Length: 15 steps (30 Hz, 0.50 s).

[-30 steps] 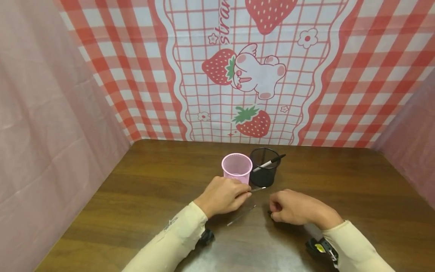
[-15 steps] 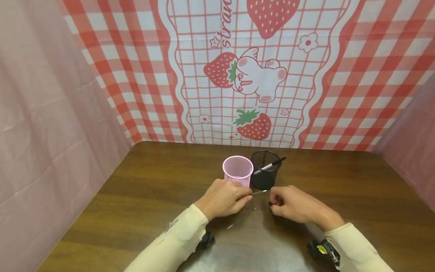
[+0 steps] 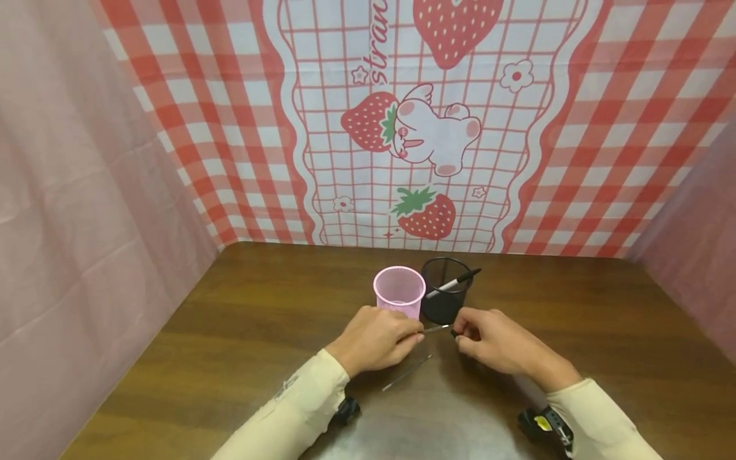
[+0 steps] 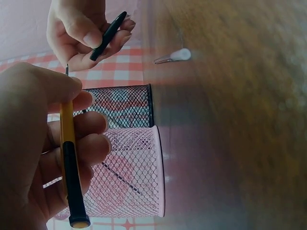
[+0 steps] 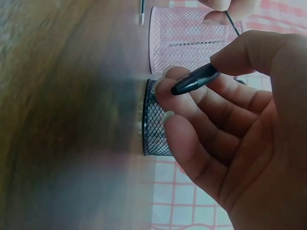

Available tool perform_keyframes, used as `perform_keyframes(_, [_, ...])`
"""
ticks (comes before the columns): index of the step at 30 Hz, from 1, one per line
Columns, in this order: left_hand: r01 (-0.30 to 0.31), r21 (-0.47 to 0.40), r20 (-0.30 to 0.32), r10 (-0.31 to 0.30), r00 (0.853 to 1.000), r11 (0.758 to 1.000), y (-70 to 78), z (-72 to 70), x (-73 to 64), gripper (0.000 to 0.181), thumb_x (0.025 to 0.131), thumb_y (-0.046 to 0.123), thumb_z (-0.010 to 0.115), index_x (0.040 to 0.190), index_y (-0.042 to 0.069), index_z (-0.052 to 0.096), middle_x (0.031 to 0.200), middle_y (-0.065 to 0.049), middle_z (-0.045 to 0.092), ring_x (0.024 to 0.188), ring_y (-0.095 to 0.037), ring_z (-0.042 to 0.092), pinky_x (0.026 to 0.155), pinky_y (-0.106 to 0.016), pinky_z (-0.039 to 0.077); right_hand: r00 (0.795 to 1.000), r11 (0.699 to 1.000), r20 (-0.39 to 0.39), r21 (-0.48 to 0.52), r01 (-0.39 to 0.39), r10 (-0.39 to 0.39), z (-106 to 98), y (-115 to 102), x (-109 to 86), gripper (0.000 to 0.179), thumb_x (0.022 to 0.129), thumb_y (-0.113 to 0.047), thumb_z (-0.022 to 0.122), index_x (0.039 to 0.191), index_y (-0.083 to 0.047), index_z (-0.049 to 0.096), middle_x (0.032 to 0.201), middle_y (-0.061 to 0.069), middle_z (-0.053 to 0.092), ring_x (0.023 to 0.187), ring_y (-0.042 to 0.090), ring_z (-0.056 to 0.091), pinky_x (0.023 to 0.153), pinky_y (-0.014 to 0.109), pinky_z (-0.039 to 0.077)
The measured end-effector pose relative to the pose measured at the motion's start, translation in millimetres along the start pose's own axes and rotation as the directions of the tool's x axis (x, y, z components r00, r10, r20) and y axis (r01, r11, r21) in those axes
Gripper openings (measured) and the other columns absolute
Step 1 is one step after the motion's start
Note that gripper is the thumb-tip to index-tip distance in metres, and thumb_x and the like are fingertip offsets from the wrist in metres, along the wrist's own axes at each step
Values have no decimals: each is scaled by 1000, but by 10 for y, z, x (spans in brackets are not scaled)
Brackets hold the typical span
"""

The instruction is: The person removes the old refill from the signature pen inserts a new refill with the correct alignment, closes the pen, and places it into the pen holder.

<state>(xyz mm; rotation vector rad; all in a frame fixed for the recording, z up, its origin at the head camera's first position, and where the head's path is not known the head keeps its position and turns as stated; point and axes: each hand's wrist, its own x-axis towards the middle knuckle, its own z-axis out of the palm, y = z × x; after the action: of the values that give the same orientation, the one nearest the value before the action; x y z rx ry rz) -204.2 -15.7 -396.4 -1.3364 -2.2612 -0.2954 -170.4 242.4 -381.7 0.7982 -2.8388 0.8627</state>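
My left hand (image 3: 379, 338) grips a yellow and black pen (image 4: 69, 158), thumb and fingers curled round its barrel. A thin refill (image 3: 437, 329) sticks out of the pen's end, pointing toward my right hand (image 3: 497, 342). Between thumb and fingers, my right hand pinches a black pen tip (image 5: 195, 79), a tapered piece with a ridged end in the left wrist view. The piece is close to the refill's point but apart from it. A second thin refill (image 3: 406, 374) lies on the table below my left hand.
Just beyond my hands stand a pink mesh pen holder (image 3: 399, 287) and a black mesh pen holder (image 3: 445, 310), side by side. A white marker with a black cap (image 3: 468, 275) leans in the black one. A checked strawberry cloth (image 3: 241, 128) hangs behind the wooden table (image 3: 259, 300).
My right hand has moved forward and slightly left with the black pen tip, closer to the refill's end. My left hand stays almost still; the view has shifted slightly.
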Motion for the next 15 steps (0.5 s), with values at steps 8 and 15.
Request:
perform_keyframes(8, [12, 0, 13, -12, 1000, 1000, -5, 0, -2, 15, 97, 35, 62, 95, 26, 74, 83, 13, 70, 71, -6, 67, 56, -31, 51, 999, 1000, -41, -28, 13, -14, -8, -61, 16, 10, 84, -12, 69, 87, -19, 62, 72, -17, 58, 65, 0, 54, 60, 25, 46])
perform_keyframes(15, [23, 11, 30, -23, 999, 1000, -13, 3, -9, 15, 97, 35, 62, 92, 26, 73, 82, 13, 69, 71, -7, 66, 55, -31, 50, 996, 1000, -84, -28, 8, -10, -22, -108, 17, 12, 84, -11, 71, 89, -19, 63, 72, -16, 58, 66, 1, 55, 61, 25, 47])
